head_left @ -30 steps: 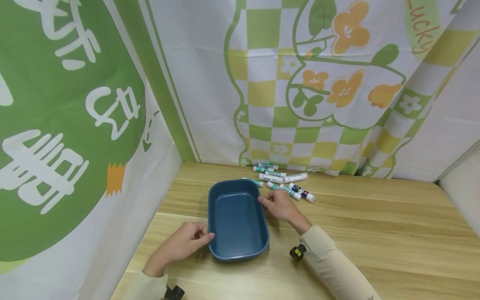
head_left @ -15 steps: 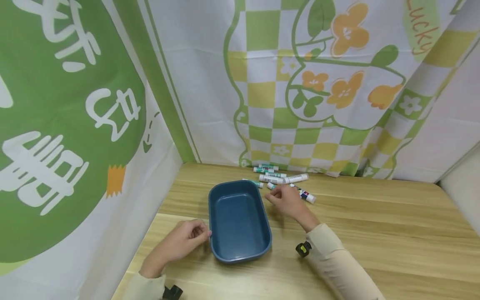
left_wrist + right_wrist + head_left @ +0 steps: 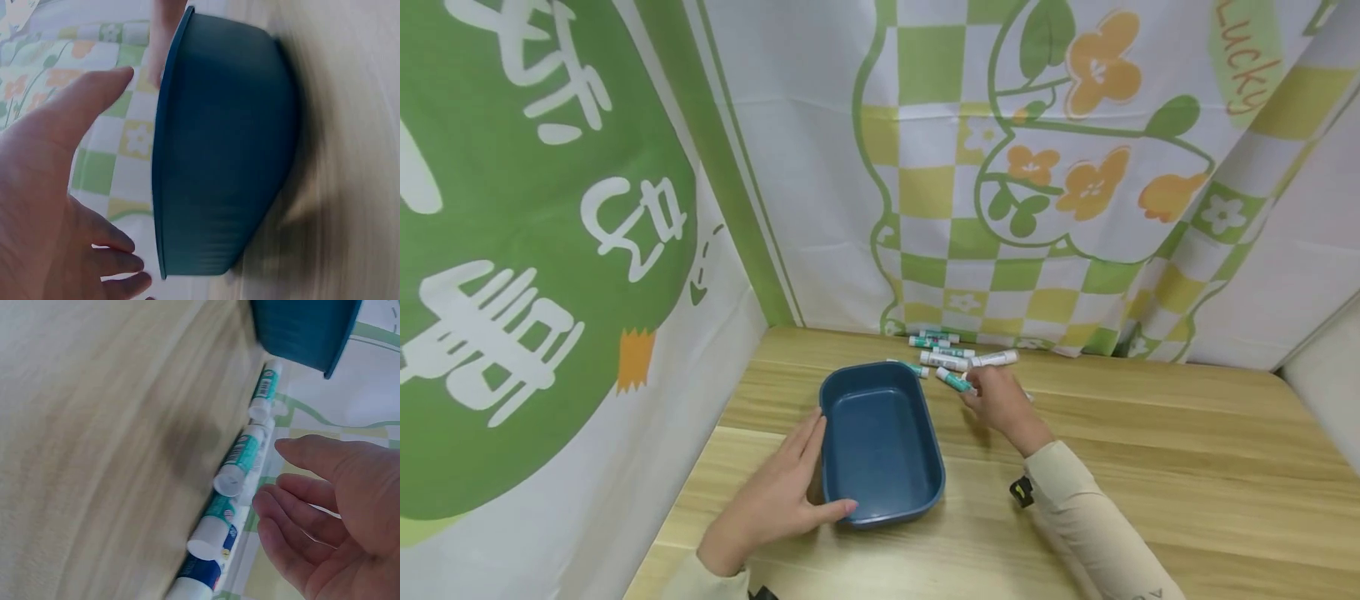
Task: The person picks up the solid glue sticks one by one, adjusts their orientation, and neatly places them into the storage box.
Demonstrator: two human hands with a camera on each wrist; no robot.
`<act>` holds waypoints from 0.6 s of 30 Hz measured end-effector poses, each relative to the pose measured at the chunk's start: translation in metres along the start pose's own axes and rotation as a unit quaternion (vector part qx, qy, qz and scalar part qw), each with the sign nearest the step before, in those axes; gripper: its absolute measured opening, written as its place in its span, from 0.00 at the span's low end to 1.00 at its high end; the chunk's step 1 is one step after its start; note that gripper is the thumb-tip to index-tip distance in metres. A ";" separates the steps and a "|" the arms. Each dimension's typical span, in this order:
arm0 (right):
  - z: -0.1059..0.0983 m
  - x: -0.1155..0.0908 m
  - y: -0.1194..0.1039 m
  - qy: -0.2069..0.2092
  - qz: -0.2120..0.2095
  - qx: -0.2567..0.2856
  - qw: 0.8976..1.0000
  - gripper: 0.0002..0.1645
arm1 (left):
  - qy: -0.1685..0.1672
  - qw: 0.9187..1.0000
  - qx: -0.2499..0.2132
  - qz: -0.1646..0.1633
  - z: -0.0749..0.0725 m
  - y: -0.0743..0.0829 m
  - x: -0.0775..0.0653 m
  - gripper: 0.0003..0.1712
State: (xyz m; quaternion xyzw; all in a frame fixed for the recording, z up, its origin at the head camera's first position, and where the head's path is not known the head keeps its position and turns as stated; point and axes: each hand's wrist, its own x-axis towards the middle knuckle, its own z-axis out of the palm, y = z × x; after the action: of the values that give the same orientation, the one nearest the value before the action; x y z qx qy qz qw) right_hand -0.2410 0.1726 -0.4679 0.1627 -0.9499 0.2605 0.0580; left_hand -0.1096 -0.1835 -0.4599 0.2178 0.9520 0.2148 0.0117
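Note:
A dark blue rectangular tray [image 3: 880,450] with raised walls stands on the wooden table. Along its left side is my left hand [image 3: 778,492], fingers straight and thumb spread over the near rim; whether it touches is unclear. The left wrist view shows these spread fingers [image 3: 112,262] near the tray's outer wall [image 3: 225,144]. To the right of the tray, my right hand [image 3: 1006,408] hovers at the nearer glue sticks, partly covering them. In the right wrist view its fingers are loosely bent and hold nothing, beside a teal-and-white glue stick [image 3: 240,456] and a dark blue one [image 3: 200,572].
Several more glue sticks lie loosely behind the tray, among them a white one [image 3: 945,361] and a teal one [image 3: 934,342] close to the curtain [image 3: 970,275]. A printed green and white cloth [image 3: 625,350] hangs along the table's left side.
My right hand has left the tray's right rim and moved right to the glue sticks. My left hand has opened from a pinch at the left rim, its fingers now extended along the tray.

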 end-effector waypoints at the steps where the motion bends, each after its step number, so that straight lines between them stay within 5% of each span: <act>1: 0.001 0.000 0.001 -0.004 0.003 -0.005 1.000 0.05 | -0.003 1.000 0.005 0.003 0.001 0.002 0.000 0.74; 7: 0.008 0.003 0.004 -0.014 0.020 -0.035 0.999 0.14 | 0.000 0.999 0.028 0.015 0.008 0.005 0.000 0.79; 18: 0.024 0.006 0.007 0.005 0.016 -0.125 0.992 0.14 | 0.006 0.999 0.041 0.018 0.020 0.003 -0.001 0.80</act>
State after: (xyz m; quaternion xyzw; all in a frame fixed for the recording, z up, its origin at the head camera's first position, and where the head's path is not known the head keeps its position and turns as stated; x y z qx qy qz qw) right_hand -0.2496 0.1646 -0.4905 0.1377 -0.9772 0.1412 0.0788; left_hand -0.1051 -0.1730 -0.4763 0.2334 0.9560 0.1775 -0.0071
